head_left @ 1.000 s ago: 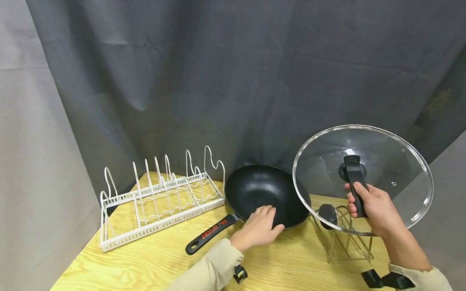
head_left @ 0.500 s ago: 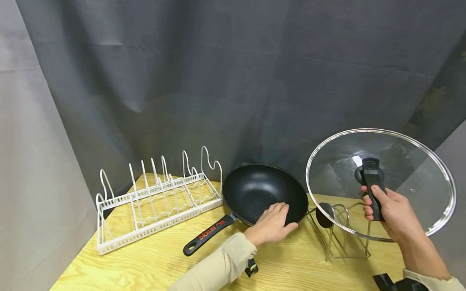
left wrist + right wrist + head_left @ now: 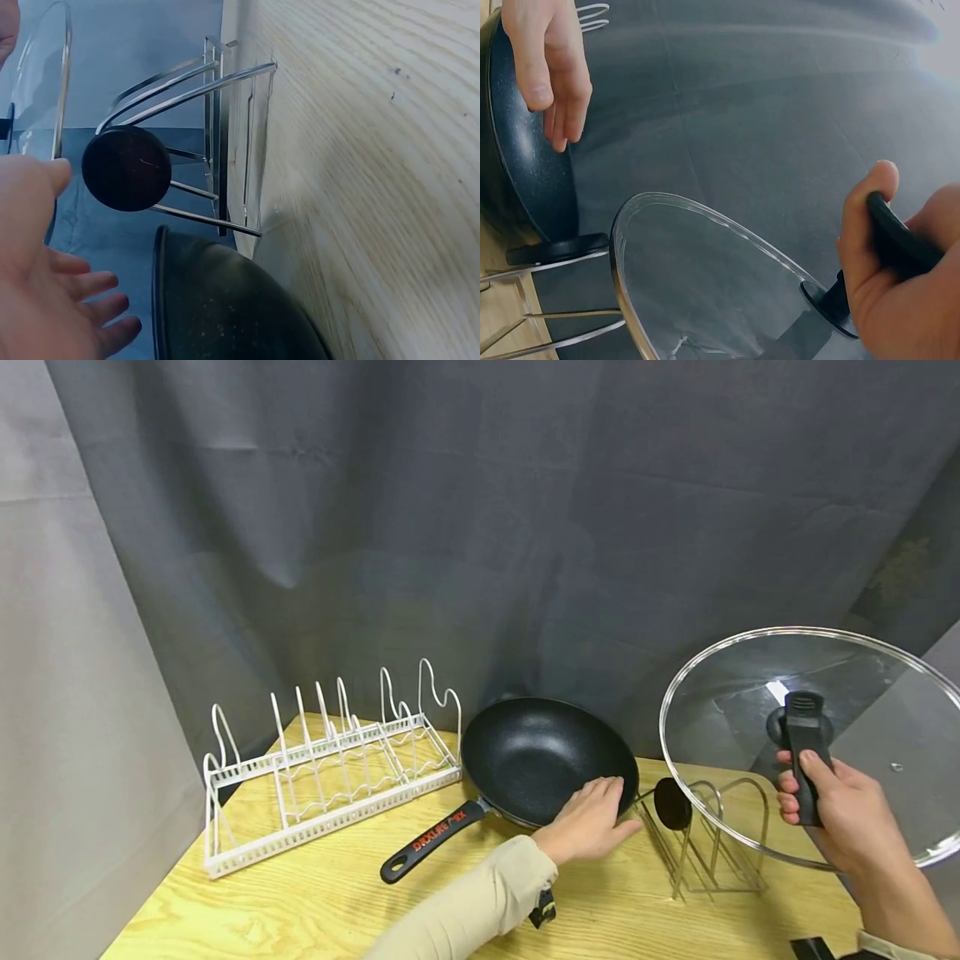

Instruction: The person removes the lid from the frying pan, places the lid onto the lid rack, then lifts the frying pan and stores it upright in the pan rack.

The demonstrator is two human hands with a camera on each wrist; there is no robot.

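Note:
A black frying pan with a long black handle stands on the wooden table. My left hand hovers at the pan's right front rim, its fingers loosely extended and holding nothing. In the left wrist view the left hand appears palm-side, beside the pan wall. My right hand grips the black handle of a large glass lid, raised at the right with its steel rim tilted up. The right wrist view shows the right hand's fingers wrapped around that handle.
A white wire rack with upright dividers stands on the left. Right of the pan is a small metal wire rack with a dark round disc at its near left. A grey curtain hangs behind the table.
My right hand has carried the glass lid to the right and slightly down. The left hand has slid rightward along the pan's front edge. Pan and racks stay in place.

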